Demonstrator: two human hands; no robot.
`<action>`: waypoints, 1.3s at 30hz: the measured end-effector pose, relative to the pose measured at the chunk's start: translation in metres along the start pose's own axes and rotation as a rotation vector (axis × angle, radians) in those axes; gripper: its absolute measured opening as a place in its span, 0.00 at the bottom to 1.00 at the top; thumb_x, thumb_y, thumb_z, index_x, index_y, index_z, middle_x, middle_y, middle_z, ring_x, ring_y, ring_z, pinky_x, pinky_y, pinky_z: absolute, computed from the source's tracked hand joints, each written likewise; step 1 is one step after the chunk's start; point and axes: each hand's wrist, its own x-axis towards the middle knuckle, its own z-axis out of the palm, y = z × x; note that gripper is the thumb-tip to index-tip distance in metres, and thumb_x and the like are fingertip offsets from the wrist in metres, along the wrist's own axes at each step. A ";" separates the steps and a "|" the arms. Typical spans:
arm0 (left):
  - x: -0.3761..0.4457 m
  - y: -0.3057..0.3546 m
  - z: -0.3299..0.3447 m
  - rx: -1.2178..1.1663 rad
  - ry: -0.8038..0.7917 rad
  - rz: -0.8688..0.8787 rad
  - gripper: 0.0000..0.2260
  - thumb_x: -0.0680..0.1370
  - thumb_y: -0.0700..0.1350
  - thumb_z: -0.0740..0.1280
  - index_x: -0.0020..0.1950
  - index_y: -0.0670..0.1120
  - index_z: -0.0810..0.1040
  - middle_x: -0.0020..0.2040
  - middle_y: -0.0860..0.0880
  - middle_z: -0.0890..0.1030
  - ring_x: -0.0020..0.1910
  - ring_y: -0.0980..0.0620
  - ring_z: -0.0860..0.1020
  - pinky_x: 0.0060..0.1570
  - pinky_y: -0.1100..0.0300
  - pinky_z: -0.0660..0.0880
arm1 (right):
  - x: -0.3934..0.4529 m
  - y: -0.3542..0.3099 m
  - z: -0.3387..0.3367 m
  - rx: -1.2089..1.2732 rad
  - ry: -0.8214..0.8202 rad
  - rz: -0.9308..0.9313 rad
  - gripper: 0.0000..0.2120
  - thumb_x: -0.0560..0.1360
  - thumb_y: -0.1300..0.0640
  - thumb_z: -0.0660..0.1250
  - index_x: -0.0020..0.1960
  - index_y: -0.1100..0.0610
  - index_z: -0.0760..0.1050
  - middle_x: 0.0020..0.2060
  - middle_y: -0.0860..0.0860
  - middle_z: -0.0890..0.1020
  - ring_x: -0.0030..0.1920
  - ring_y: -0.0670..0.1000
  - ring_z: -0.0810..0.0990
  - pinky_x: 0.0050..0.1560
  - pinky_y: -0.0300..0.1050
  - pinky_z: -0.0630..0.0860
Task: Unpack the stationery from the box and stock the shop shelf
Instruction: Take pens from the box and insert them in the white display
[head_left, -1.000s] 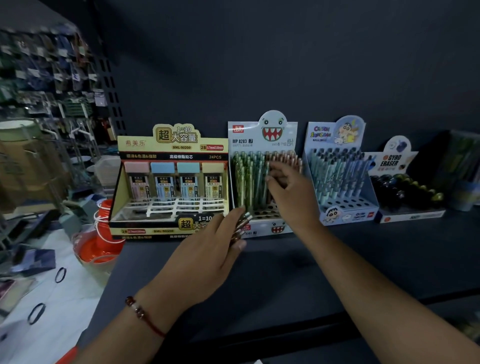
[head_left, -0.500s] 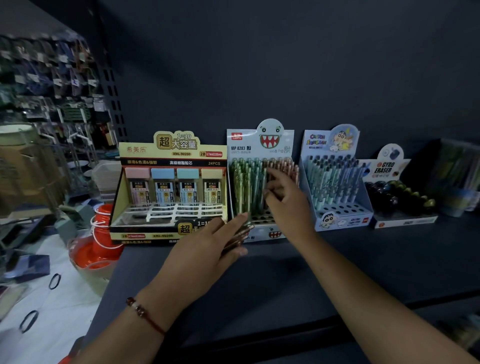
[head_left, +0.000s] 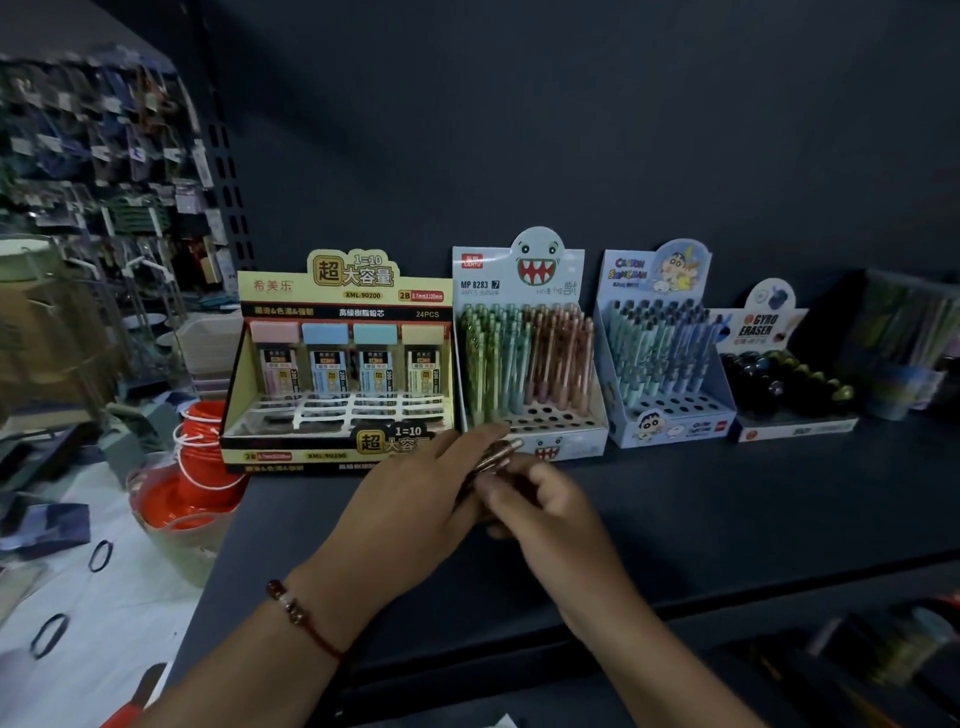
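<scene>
We read four display boxes in a row across the middle of the frame, on a dark shelf. Leftmost, the yellow lead box reads "XML-90200", "2B", "24PCS" and "1=10", with Chinese characters; four lead cases stand along its back row and the white grid in front of them shows bare slots. Next to it, touching on its right, the monster box reads "MP 8283"; green pencils fill its left part, pink ones its right, and the front rows of holes are bare. Right of that, the cartoon box holds blue pens, with bare holes in front. Farther right, a low tray carries a card reading "GYRO ERASER".

Just below centre, our left hand grips a small bundle of pencils, fingers curled round it; the pink tips poke out toward the monster box, just in front of its lower edge. Our right hand meets the bundle from the right, thumb and fingers pinching at it; which pencil it has we cannot tell. A red bracelet sits on the left wrist.

The shelf's front strip, lower right, lies open. At lower left, red baskets stand beyond the shelf's left edge.
</scene>
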 end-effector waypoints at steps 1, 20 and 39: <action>-0.001 0.001 0.001 0.008 -0.004 0.010 0.25 0.78 0.50 0.61 0.75 0.57 0.62 0.59 0.53 0.78 0.47 0.52 0.80 0.39 0.58 0.76 | 0.000 0.000 0.000 0.003 0.016 0.004 0.04 0.77 0.53 0.68 0.50 0.49 0.81 0.44 0.45 0.86 0.46 0.44 0.84 0.46 0.40 0.80; -0.009 0.004 0.000 -0.220 -0.024 -0.040 0.20 0.83 0.58 0.50 0.75 0.60 0.63 0.64 0.59 0.75 0.59 0.60 0.74 0.55 0.60 0.74 | -0.003 -0.002 -0.012 0.233 0.030 0.008 0.08 0.79 0.61 0.66 0.51 0.52 0.82 0.43 0.50 0.86 0.43 0.46 0.83 0.43 0.40 0.78; -0.006 -0.002 0.003 -0.183 -0.028 -0.134 0.22 0.80 0.59 0.57 0.74 0.68 0.60 0.68 0.55 0.73 0.68 0.54 0.68 0.61 0.61 0.69 | 0.049 -0.037 -0.098 0.201 0.450 -0.220 0.08 0.77 0.53 0.70 0.42 0.55 0.76 0.34 0.48 0.80 0.34 0.43 0.78 0.39 0.39 0.77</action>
